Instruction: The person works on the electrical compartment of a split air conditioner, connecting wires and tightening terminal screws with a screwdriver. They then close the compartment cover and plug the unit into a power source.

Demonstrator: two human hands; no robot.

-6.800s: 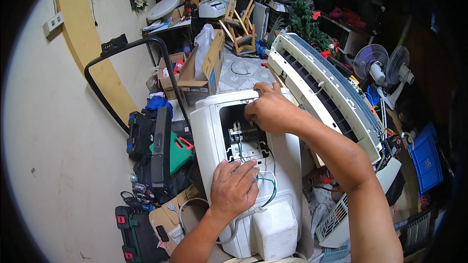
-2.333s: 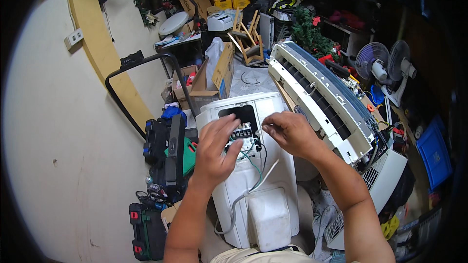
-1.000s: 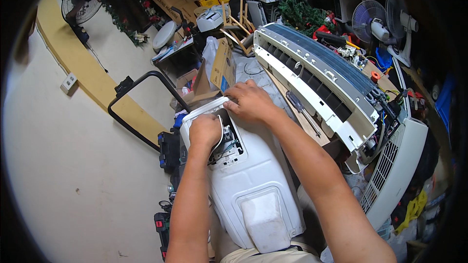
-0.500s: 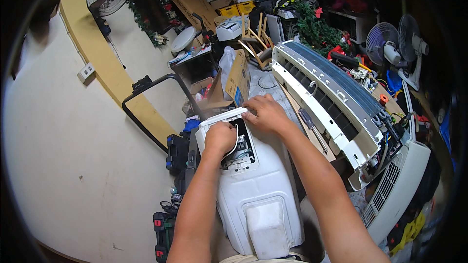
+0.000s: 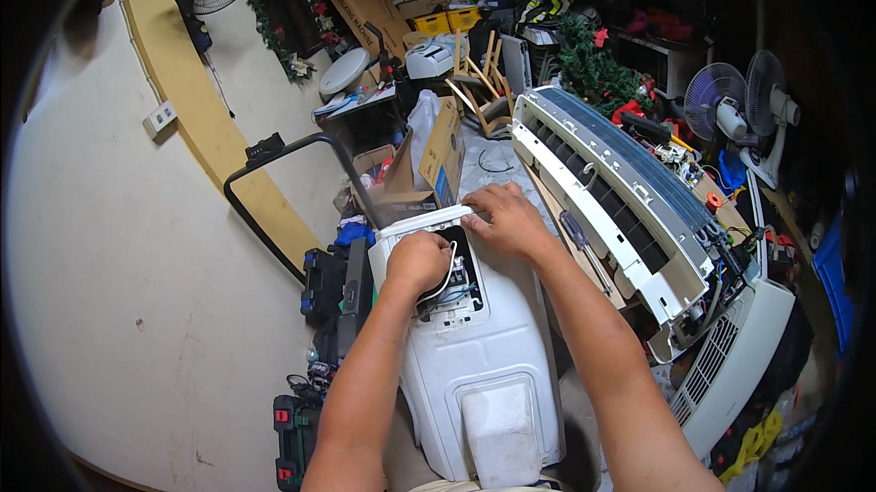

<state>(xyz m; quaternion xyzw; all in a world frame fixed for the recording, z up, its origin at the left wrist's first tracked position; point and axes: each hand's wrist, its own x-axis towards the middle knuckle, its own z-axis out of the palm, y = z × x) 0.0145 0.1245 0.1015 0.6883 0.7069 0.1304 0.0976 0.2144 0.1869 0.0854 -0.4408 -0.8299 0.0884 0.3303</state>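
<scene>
Here, left hand (image 5: 418,259) fingers curled around white cord (image 5: 453,259), right hand (image 5: 505,218) fingers half-open, touching white casing (image 5: 456,355)

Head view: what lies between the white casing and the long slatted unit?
In the head view: a screwdriver on a wooden board; the right forearm is nearer the casing.

From the wearer's head, the left fisheye looks down and forward, near the white casing (image 5: 497,346) at six o'clock; toward two o'clock it seems too dark to read.
</scene>
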